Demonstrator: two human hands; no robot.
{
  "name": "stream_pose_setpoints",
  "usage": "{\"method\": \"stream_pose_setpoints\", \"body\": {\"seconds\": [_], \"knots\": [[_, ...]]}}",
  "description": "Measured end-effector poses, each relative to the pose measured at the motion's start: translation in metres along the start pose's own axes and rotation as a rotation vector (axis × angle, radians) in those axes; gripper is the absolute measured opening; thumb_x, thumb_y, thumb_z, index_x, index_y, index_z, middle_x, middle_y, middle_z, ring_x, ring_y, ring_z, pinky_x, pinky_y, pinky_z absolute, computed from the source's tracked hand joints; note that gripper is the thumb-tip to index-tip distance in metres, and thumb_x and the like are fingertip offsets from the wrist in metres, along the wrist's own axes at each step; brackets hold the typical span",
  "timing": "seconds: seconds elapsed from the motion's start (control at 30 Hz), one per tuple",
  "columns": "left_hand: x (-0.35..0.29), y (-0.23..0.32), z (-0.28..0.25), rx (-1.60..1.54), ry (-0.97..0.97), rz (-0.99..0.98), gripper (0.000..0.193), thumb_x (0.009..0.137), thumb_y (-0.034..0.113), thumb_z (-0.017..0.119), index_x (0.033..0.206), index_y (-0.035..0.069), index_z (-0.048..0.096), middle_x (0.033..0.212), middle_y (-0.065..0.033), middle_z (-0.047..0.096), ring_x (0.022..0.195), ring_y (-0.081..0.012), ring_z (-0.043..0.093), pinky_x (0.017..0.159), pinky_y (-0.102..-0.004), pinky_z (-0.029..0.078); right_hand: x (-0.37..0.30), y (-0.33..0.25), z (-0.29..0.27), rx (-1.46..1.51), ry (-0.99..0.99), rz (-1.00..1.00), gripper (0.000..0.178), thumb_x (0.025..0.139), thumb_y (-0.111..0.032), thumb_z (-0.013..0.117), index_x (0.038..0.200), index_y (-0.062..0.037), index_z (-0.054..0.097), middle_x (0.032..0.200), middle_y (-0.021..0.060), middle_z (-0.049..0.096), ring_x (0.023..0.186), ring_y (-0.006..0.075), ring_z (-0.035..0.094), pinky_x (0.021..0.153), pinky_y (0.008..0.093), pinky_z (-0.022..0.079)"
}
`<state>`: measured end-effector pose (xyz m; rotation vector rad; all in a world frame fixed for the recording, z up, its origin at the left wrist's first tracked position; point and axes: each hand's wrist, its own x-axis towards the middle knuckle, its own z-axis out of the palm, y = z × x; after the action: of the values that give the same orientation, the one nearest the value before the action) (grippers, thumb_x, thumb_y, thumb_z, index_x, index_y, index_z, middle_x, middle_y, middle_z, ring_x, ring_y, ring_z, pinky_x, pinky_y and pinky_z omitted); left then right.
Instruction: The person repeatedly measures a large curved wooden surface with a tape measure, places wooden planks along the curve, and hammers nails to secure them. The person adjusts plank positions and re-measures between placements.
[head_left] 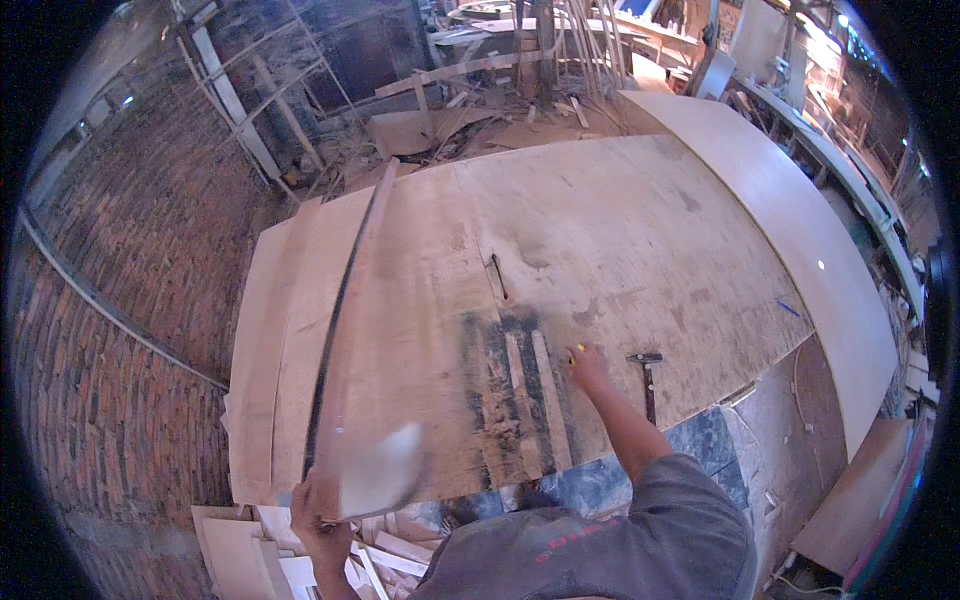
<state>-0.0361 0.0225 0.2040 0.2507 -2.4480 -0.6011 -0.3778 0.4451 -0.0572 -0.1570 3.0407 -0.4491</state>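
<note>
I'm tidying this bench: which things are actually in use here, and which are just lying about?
In use:
- long thin wooden strip, near end in the left hand
- small yellow object at the right hand
- large plywood sheet underneath

Lying about:
- dark-headed hammer
- blue pencil
- pale wood offcuts on the floor

— What does the left hand (318, 512) grip?
— The near end of a long wooden strip (345, 320) lying along the plywood sheet (620, 230).
— And the right hand (587, 366)?
— Resting on the sheet, beside a hammer (648, 378).
</note>
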Motion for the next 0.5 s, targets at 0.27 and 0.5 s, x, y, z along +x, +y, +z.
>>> {"method": "stream_pose_setpoints", "body": {"seconds": [0.27,0.5], "knots": [[0.002,-0.006,0.022,0.431,-0.418,0.394,0.05,0.071,0.006,0.062,0.121,0.009,0.064,0.122,-0.012,0.061,0.117,-0.0298,0.058,0.103,-0.052,0.04,-0.122,0.003,0.004,1.06,-0.172,0.353,0.048,0.083,-0.039,0.065,0.123,-0.0135,0.061,0.096,0.0105,0.065,0.086,0.027,0.067,0.067,0.044,0.052],[-0.042,-0.055,0.079,0.274,-0.365,0.561,0.044,0.083,0.013,0.055,0.127,0.007,0.06,0.125,-0.0128,0.058,0.118,-0.0289,0.054,0.1,-0.0457,0.04,-0.268,-0.033,-0.009,1.605,-0.475,0.697,0.057,0.089,-0.061,0.054,0.119,-0.0137,0.06,0.092,0.0072,0.064,0.072,0.0252,0.066,0.052,0.0398,0.051]]}}
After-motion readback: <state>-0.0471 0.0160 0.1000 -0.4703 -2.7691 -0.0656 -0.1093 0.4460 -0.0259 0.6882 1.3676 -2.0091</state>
